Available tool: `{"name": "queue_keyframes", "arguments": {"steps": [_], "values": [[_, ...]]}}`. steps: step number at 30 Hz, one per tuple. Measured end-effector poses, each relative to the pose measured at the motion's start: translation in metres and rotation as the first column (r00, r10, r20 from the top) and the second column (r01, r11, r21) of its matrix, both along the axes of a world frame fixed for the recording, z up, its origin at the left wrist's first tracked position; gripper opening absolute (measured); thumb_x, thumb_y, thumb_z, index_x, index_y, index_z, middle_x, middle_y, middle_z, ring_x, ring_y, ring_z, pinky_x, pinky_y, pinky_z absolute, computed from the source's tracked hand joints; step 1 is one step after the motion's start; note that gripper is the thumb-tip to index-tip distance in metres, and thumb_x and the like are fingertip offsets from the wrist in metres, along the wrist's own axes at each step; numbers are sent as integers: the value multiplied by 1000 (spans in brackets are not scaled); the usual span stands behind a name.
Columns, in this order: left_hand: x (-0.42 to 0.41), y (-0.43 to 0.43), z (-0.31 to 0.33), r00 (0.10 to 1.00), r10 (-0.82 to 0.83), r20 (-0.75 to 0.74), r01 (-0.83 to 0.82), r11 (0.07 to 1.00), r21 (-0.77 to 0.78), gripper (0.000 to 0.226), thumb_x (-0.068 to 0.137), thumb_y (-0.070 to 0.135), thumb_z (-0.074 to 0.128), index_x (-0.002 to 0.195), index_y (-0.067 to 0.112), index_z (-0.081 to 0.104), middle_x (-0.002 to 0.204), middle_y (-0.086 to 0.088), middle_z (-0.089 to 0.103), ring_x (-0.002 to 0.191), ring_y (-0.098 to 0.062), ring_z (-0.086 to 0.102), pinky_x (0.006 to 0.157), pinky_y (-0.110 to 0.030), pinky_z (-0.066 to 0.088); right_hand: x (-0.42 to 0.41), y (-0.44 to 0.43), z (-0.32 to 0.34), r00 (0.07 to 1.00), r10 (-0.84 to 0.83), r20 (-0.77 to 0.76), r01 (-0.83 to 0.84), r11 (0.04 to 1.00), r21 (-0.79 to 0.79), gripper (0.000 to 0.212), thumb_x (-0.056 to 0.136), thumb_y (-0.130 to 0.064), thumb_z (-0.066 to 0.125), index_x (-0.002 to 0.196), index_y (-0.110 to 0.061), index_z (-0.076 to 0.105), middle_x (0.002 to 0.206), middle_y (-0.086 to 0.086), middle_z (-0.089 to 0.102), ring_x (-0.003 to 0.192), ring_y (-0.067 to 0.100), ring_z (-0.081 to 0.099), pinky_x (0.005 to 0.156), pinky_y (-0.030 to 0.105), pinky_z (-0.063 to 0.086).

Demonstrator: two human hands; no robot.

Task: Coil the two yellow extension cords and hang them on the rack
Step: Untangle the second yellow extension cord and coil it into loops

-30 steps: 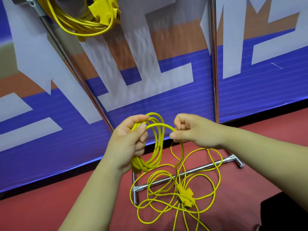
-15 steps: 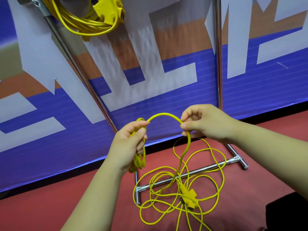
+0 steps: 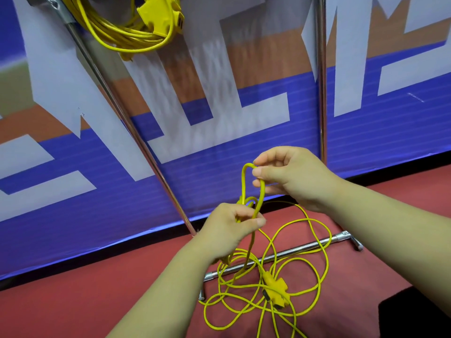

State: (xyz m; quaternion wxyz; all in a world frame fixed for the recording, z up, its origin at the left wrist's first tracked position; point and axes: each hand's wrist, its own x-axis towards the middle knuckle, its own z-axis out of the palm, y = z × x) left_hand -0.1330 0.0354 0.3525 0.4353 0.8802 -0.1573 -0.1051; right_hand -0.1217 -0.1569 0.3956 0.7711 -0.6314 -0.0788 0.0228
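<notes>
The left hand (image 3: pixel 230 225) grips gathered loops of the cord (image 3: pixel 317 272); the right hand (image 3: pixel 288 176) pinches a raised loop. A coiled cord (image 3: pixel 127 37) hangs on the rack (image 3: pixel 117 103).

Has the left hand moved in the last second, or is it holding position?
Yes. The left hand, gripping the yellow cord, has moved right and down, away from the slanted rack pole and toward the rack's base bar.

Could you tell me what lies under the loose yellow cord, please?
Chrome rack base bar and red floor show beneath the loose yellow cord; its yellow socket block hides what's below.
</notes>
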Motion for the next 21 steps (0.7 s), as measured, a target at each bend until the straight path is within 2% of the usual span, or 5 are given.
{"name": "queue_keyframes", "arguments": {"steps": [4, 9, 16, 19, 21], "values": [[1, 4, 6, 999, 39, 0, -39, 999, -7, 13, 89, 35, 73, 85, 23, 77, 62, 1, 47, 60, -15, 40, 60, -29, 35, 4, -10, -4, 999, -48, 8, 48, 998, -34, 9, 87, -16, 74, 91, -11, 68, 89, 7, 73, 81, 21, 74, 71, 34, 61], [2, 15, 21, 984, 167, -58, -176, 953, -247, 14, 93, 24, 69, 84, 16, 76, 59, -6, 38, 49, -16, 31, 47, -24, 27, 6, -21, -28, 1000, 11, 21, -6, 978, -210, 15, 83, -8, 77, 82, -8, 62, 71, 11, 65, 65, 19, 62, 63, 30, 54], [-2, 20, 44, 976, 193, -95, -210, 753, -624, 10, 85, 25, 70, 79, 20, 77, 65, -5, 43, 45, -10, 24, 45, -26, 14, -6, 15, -70, 960, 278, -9, -238, 804, -545, 30, 74, -21, 87, 78, -27, 58, 105, 0, 71, 94, 16, 71, 89, 36, 56], [-5, 24, 53, 977, 177, -118, -204, 625, -753, 14, 87, 23, 70, 75, 21, 77, 66, 0, 52, 40, -5, 28, 38, -17, 19, -9, 34, -75, 947, 318, 42, -239, 788, -567, 32, 77, -19, 84, 81, -23, 53, 101, -3, 70, 85, 0, 65, 80, 27, 51], [-6, 30, 59, 977, 169, -126, -198, 534, -822, 17, 87, 24, 64, 75, 20, 76, 67, -1, 54, 39, -3, 29, 36, -14, 23, -8, 44, -76, 949, 309, 54, -235, 816, -528, 30, 77, -20, 81, 78, -26, 52, 95, 7, 70, 82, 17, 65, 78, 37, 53]]}}
